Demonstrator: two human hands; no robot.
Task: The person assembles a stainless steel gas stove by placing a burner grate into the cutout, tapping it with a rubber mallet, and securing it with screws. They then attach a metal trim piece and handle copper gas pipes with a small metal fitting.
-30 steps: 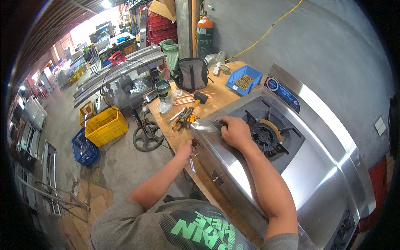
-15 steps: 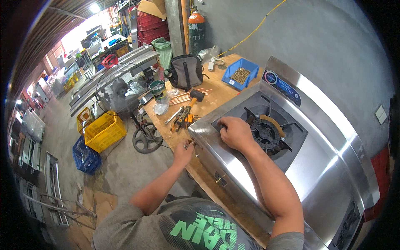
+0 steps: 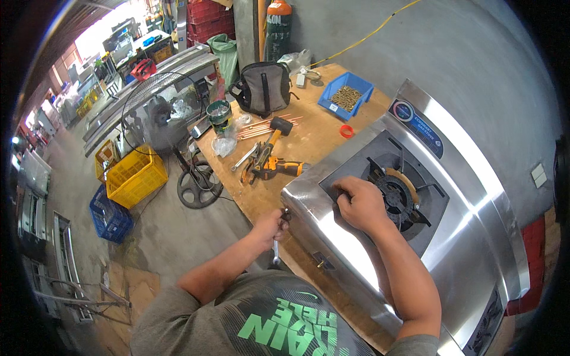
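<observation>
My left hand (image 3: 271, 228) is closed around a wrench (image 3: 276, 254), at the front corner of a stainless steel gas stove (image 3: 350, 249). The wrench's shiny end hangs below the fist, and a dark end shows by the fingertips. On the stove top, my right hand (image 3: 361, 204) is curled at the left edge of a dark burner plate (image 3: 344, 172). Its fingertips are partly hidden, so whether they grip anything cannot be seen. Beside it sits a round burner (image 3: 399, 193) with a black pot support. A small brass valve stem (image 3: 320, 264) sticks out of the stove's front.
The wooden table (image 3: 314, 142) bears a mallet (image 3: 281, 126), an orange-black power tool (image 3: 270, 165), another wrench (image 3: 244, 156), copper rods (image 3: 255, 129), a grey backpack (image 3: 264, 88) and a blue bin of brass fittings (image 3: 345, 98). A fan (image 3: 159, 115) and yellow crate (image 3: 138, 177) stand left.
My left hand has turned, and the wrench now shows hanging beneath it. My right hand stays on the burner plate. The whole view has shifted slightly.
</observation>
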